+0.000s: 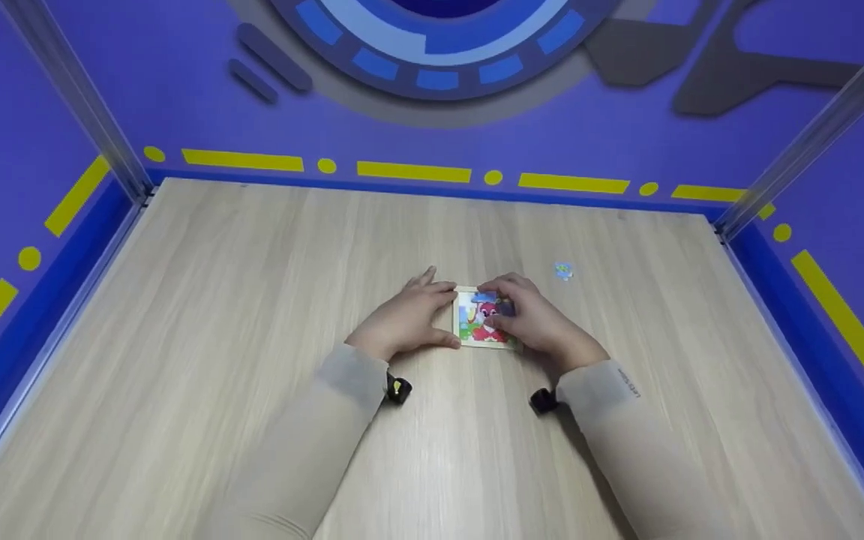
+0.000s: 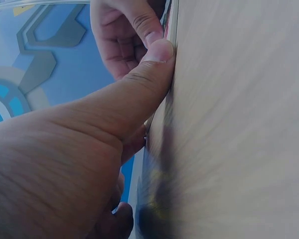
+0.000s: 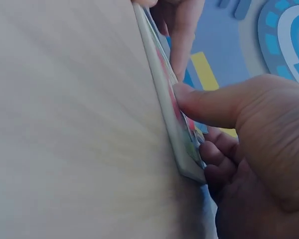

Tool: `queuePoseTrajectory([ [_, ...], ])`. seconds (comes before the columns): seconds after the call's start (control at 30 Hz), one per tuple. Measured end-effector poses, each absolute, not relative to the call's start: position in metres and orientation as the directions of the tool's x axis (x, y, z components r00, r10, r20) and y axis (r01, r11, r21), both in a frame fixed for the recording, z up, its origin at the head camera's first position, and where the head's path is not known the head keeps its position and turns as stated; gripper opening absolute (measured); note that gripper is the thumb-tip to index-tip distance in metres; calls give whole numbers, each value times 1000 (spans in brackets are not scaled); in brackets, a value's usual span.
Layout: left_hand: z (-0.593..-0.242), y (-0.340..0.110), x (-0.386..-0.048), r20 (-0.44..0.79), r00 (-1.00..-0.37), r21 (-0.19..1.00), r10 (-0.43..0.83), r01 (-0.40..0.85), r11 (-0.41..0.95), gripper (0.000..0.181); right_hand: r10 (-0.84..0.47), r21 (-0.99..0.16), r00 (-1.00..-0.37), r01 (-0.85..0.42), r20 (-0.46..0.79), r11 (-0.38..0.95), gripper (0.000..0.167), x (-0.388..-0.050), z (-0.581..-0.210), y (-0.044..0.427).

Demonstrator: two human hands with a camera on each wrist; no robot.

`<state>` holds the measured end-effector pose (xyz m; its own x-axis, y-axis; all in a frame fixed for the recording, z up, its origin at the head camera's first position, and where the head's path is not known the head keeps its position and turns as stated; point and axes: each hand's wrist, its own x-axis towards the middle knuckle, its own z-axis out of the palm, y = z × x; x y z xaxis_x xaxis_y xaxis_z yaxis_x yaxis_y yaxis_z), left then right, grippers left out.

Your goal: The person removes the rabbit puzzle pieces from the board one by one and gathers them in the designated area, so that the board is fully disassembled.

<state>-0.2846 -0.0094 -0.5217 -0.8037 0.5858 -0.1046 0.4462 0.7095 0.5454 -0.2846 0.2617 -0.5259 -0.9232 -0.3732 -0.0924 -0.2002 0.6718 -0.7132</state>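
Observation:
A small framed jigsaw puzzle (image 1: 466, 334) with a red cartoon animal lies flat on the table. My left hand (image 1: 413, 315) holds its left side, with the index finger at the upper corner and the thumb (image 2: 157, 55) at the lower one. Over the right part of the puzzle is my right hand (image 1: 541, 322). Its thumb (image 3: 204, 104) rests on the picture and its other fingers curl by the far and right edges. Between them a piece (image 3: 198, 133) shows in part; the fingers cover most of it. A loose blue puzzle piece (image 1: 564, 271) lies beyond the right hand.
The wood-grain table (image 1: 252, 300) is enclosed by blue printed panels (image 1: 417, 135) at the back and both sides. Metal posts (image 1: 814, 135) stand at the back corners. A black strap mount (image 1: 399, 390) sits at the left wrist, another (image 1: 544, 401) at the right.

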Motion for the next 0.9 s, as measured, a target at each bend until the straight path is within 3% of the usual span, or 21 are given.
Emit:
queuePoseTrajectory([
  [0.23, -522, -8, -285, -115, -795, 543, 596, 452, 708, 97, -341, -711, -937, -189, -75, 677, 57, -280, -532, 266],
  [0.9, -521, -10, -284, -79, -801, 506, 593, 480, 716, 95, -355, -657, -935, -275, 11, 702, 42, -280, -533, 262],
])
